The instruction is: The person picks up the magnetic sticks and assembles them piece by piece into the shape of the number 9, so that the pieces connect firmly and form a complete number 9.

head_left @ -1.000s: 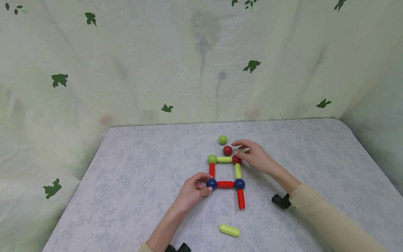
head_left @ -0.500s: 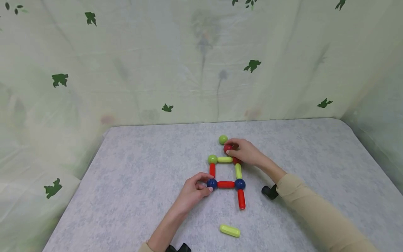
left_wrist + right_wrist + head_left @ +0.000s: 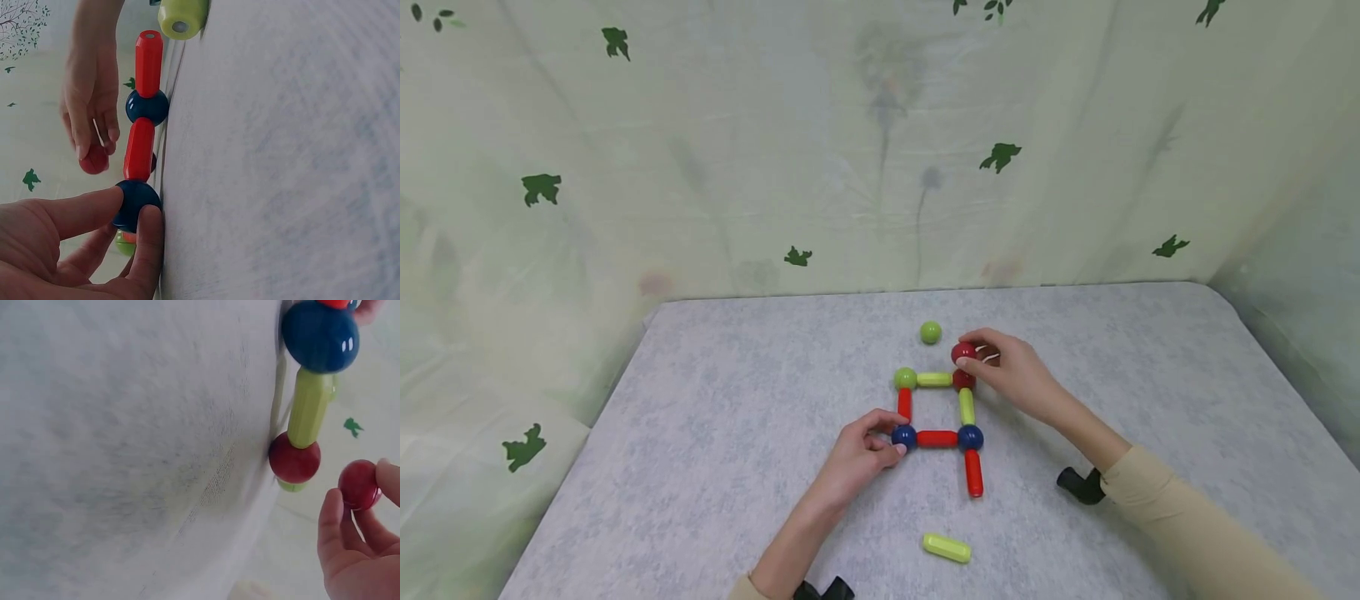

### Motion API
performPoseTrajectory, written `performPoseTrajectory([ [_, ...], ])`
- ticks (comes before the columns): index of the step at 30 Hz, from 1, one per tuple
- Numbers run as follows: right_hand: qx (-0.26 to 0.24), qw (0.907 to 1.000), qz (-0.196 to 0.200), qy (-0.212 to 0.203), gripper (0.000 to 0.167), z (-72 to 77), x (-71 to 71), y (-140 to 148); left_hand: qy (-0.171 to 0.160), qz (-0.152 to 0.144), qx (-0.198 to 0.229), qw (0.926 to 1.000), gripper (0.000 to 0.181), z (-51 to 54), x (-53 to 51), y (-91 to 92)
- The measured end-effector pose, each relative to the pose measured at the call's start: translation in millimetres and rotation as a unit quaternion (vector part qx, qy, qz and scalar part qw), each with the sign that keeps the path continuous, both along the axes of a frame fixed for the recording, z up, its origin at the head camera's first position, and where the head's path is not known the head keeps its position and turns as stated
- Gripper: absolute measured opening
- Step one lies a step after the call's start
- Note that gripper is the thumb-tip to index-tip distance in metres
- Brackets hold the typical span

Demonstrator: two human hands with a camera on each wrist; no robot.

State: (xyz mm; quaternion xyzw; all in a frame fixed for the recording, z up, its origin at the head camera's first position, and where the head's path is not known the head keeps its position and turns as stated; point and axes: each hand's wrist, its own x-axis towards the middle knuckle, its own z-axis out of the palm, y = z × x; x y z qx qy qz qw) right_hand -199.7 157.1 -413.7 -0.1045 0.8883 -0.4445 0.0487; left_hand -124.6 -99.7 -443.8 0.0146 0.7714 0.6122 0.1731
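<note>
A square of rods and balls lies on the table. Its near-left blue ball [image 3: 903,437] is pinched between the thumb and fingers of my left hand [image 3: 861,454]. My right hand [image 3: 1017,375] holds a red ball [image 3: 359,485] by its fingertips, raised off the table and apart from the square's red corner ball [image 3: 294,457]. The other corners are a green ball [image 3: 906,378] and a second blue ball [image 3: 970,437]. Two red rods and two yellow-green rods [image 3: 935,380] join them. Another red rod [image 3: 973,473] sticks out from the second blue ball towards me.
A loose green ball [image 3: 930,332] lies beyond the square. Nearer to me is a loose yellow-green rod [image 3: 947,547]. The grey table [image 3: 737,400] ends at a pale cloth backdrop [image 3: 820,150] with leaf prints. Black wrist-camera pieces [image 3: 1081,486] show at both wrists.
The right hand reached left to the loose red ball beyond the square, took hold of it, and has lifted it and brought it right. The left hand has stayed on its blue ball.
</note>
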Motion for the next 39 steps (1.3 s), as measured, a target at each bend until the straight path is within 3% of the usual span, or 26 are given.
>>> performPoseTrajectory([
  [13,-0.001,0.9997,0.001,-0.026,0.035,-2.3,60.3,17,-0.004,0.001,0.009,1.0000,0.031,2.0,-0.2,0.5],
  [19,-0.024,0.9972,0.008,-0.070,0.037,0.7,84.7,19,-0.006,0.003,0.006,1.0000,0.030,1.1,-1.1,0.5],
  [26,-0.034,0.9924,0.045,-0.109,0.038,-2.4,112.9,19,0.002,0.003,0.004,1.0000,0.032,3.7,1.5,1.2],
  [32,-0.024,0.9872,0.083,-0.134,0.037,-5.1,129.3,19,0.001,0.008,0.007,0.9999,0.033,0.6,1.6,1.0],
  [39,-0.021,0.9804,0.122,-0.153,0.037,-12.0,138.1,12,0.001,0.009,0.008,0.9999,0.034,0.2,1.8,1.6],
])
